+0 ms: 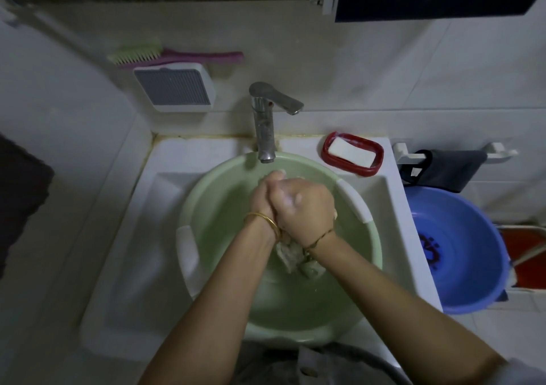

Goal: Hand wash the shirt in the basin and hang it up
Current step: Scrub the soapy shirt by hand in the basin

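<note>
Two round plastic basins are seen: a pale green one (218, 207) set in the white sink (124, 266) and a blue one (466, 236) beside it. One shirt (291, 256), a pale, wet, crumpled wad, is gripped above the green basin by the left hand (266, 198) and right hand (304, 207), which are pressed together. One white soap bar (351, 152) is laid in a red dish (326, 148).

place: home bathroom | signs: sink (390, 207), faucet (266, 118), soap dish (351, 154)

The wet, whitish shirt (291, 254) is bunched into a wad, gripped between the left hand (263, 198) and right hand (301, 207) and trailing below the wrists. The round pale-green basin (206, 186) sits beneath both hands.
</note>
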{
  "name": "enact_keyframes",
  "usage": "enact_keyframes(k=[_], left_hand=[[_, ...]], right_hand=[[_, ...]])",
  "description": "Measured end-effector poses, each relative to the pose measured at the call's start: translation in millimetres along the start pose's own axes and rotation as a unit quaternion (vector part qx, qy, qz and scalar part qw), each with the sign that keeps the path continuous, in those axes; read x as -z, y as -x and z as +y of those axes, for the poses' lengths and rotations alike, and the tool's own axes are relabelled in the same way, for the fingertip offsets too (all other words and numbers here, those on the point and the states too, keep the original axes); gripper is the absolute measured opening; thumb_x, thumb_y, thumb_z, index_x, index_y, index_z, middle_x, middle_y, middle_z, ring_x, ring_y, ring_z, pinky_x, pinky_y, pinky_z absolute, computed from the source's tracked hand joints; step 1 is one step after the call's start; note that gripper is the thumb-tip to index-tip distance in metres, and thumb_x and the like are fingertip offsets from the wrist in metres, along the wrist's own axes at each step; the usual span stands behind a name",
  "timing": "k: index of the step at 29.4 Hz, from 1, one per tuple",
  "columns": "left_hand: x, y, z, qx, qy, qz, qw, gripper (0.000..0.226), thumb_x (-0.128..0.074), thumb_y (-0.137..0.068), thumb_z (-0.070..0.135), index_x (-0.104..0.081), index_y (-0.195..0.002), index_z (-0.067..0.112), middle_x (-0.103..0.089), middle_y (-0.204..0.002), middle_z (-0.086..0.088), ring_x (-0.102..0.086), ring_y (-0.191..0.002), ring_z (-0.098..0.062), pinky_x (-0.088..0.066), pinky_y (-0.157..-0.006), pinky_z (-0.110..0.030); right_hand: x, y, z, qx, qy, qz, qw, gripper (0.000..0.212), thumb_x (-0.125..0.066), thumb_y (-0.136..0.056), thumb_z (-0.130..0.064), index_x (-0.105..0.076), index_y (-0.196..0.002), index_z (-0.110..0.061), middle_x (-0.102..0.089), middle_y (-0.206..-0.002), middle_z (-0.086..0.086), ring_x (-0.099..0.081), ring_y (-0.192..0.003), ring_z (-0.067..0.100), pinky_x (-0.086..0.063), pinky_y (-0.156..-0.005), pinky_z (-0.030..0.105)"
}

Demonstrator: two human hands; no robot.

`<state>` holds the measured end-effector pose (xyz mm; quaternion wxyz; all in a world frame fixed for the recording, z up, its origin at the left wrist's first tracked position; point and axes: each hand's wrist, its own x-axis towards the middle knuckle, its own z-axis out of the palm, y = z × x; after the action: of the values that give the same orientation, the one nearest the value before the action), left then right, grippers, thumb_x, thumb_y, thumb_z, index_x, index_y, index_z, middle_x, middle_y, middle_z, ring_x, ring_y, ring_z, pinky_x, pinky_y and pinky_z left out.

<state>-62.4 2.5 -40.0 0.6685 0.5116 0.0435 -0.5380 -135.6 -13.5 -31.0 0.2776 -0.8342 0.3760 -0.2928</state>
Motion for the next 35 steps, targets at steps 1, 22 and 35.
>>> enact_keyframes(k=[1, 22, 35], left_hand=[[-3, 3, -2, 0.006, -0.005, 0.006, 1.0, 0.018, -0.047, -0.092, 0.024, -0.052, -0.08, 0.012, -0.054, -0.077, -0.007, -0.058, -0.058, -0.015, -0.05, -0.055, -0.019], [-10, 33, -2, 0.033, -0.217, -0.043, 0.975, 0.022, -0.047, -0.096, 0.036, -0.058, -0.086, 0.021, -0.061, -0.085, 0.001, -0.058, -0.079, -0.015, -0.05, -0.078, -0.031], [14, 28, 94, -0.006, -0.053, -0.09, 0.994, 0.062, -0.046, -0.089, 0.048, -0.051, -0.123, -0.003, -0.053, -0.13, -0.026, -0.054, -0.118, -0.04, -0.045, -0.097, -0.045]], right_hand=[[1, -2, 2, -0.005, -0.004, -0.006, 1.0, 0.037, -0.043, -0.087, -0.025, -0.04, -0.051, -0.019, -0.049, -0.048, 0.004, -0.049, -0.046, 0.024, -0.032, -0.046, 0.03], [19, -21, 36, -0.172, -0.166, 0.041, 0.97, 0.049, -0.041, -0.098, -0.037, -0.042, -0.053, -0.018, -0.043, -0.052, -0.003, -0.04, -0.051, 0.01, -0.031, -0.055, 0.028], [46, -1, 93, -0.184, -0.161, -0.308, 0.92, 0.03, -0.074, -0.077, -0.038, -0.069, -0.091, -0.012, -0.07, -0.091, 0.003, -0.064, -0.081, 0.012, -0.051, -0.076, 0.017]])
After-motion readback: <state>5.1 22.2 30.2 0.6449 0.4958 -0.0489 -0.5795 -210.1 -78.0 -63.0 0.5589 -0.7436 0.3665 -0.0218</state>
